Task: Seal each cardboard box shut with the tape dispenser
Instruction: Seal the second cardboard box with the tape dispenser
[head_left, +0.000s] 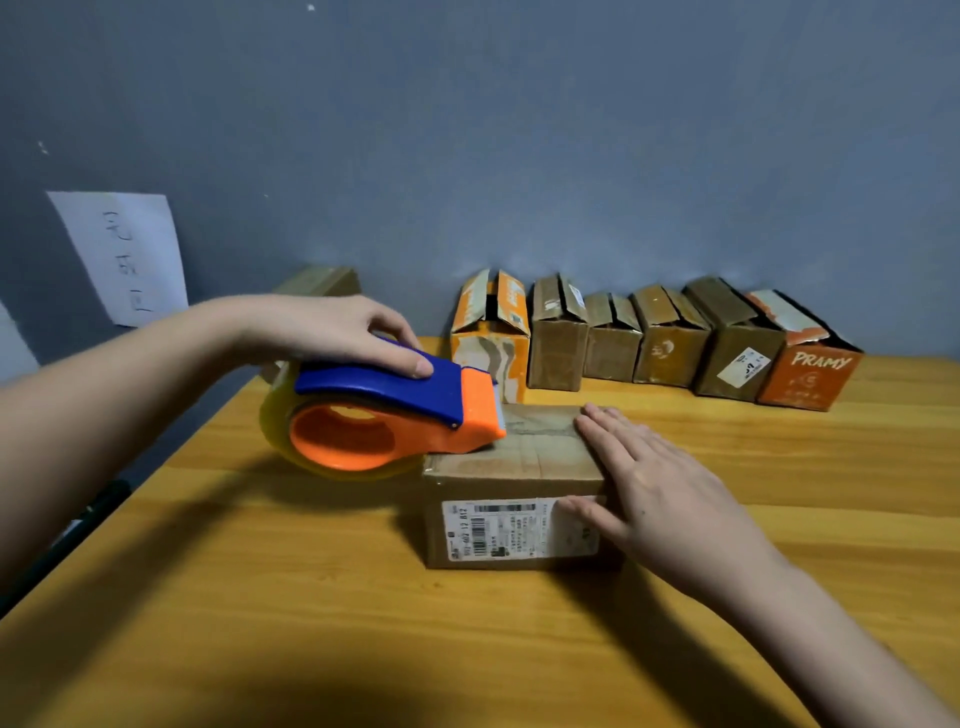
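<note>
Head view: left hand (343, 332) grips the tape dispenser (384, 410) at the box (514, 493)'s left edge; flat right hand (649, 483) should steady the box.

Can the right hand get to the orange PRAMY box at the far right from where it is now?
Probably yes. The right hand lies flat on the box being taped, holding nothing, and the wooden table between it and the PRAMY box shows bare. But lifting it would leave the box unsteadied under the tape dispenser.
</note>
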